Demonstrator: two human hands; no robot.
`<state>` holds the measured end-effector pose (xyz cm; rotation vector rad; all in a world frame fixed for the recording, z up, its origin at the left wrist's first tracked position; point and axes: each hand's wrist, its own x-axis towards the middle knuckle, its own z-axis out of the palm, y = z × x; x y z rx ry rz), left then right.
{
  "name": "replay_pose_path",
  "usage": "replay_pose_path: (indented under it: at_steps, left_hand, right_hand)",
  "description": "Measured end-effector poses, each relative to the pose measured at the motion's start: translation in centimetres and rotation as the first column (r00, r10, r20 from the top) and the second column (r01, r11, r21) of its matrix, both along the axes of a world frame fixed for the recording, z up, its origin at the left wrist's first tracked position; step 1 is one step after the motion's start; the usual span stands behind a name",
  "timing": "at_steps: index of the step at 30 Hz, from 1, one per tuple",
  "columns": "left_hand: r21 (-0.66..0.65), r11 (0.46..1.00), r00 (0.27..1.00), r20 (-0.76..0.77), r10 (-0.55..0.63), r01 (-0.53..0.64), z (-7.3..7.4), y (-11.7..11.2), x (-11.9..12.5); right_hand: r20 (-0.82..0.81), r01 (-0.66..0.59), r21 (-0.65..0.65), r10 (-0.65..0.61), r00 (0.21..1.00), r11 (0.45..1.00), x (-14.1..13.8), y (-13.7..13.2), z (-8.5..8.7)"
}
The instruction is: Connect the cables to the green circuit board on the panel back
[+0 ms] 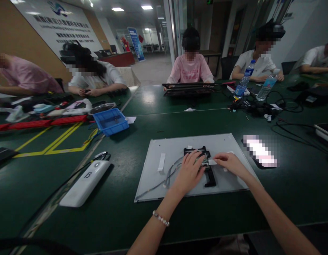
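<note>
I'm watching two bare hands at work near the close edge of the green surface (121,219). A pale flat panel (177,187) lies there, its near side running roughly along that edge. On its middle sits a black bracket (211,177) with a small circuit board (205,162), and grey cables (168,175) loop from it toward the panel's near left corner. The left hand (189,173) is spread over the bracket and board, its grip loose, fingers flat rather than closed around anything; a beaded bracelet (160,218) circles that wrist. The right hand (229,163) has its grip pinched, thumb and forefinger on a white strip (212,162) that reaches to the board. Another white piece (161,162) is stuck toward the panel's left side.

Just past the panel's right side lies a phone (261,152), its screen blurred out. To the left rests a white power bank (85,184), with a blue bin (111,122) beyond it. Two bottles (242,85) stand toward the far edge, where several people sit, one in pink (192,69) directly opposite.
</note>
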<state>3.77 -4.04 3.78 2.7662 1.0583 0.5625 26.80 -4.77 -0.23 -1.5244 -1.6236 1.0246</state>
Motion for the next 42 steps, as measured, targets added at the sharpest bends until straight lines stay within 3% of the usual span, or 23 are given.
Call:
replay_pose_path:
  at_steps: [7,16,21,26,30,32,34,38,42]
  left_hand:
    - [0.079,0.994,0.985,-0.16,-0.056,0.07,-0.5,-1.2,1.6]
    - [0.08,0.995,0.984,-0.172,-0.044,0.058,-0.8,-1.0,1.6]
    - [0.077,0.995,0.984,-0.172,-0.044,0.058,-0.7,-1.2,1.6]
    - [0.065,0.997,0.994,-0.105,-0.028,0.035,0.4,-1.2,1.3]
    - [0.044,0.992,0.993,0.035,0.115,-0.116,2.0,0.9,-0.9]
    - [0.021,0.969,0.962,0.127,0.24,-0.245,2.5,2.6,-2.8]
    - [-0.056,0.952,0.931,0.195,0.307,-0.302,2.6,4.4,-5.1]
    - [-0.226,0.901,0.9,0.151,0.408,-0.371,1.6,6.4,-9.4]
    - [-0.321,0.89,0.925,0.088,0.369,-0.325,0.1,6.8,-11.6]
  right_hand:
    - [0.064,-0.014,0.083,0.009,0.998,0.996,-0.7,0.0,-0.2]
    - [0.252,-0.011,0.216,-0.045,0.967,0.976,-1.5,-1.1,0.1]
    - [0.248,-0.034,0.226,-0.024,0.968,0.974,-1.6,-1.4,0.3]
    - [0.167,0.041,0.245,-0.084,0.982,0.969,-1.3,-1.3,0.1]
    - [0.144,0.072,0.257,-0.111,0.983,0.964,-0.9,-1.3,-0.1]
    - [0.152,0.07,0.26,-0.113,0.982,0.963,-0.9,-1.3,0.0]
    - [0.168,0.059,0.259,-0.106,0.98,0.964,-1.0,-1.5,0.3]
    - [0.205,0.041,0.263,-0.098,0.974,0.964,-1.4,-1.8,0.8]
    - [0.224,0.034,0.286,-0.101,0.969,0.958,-1.5,-1.9,0.7]
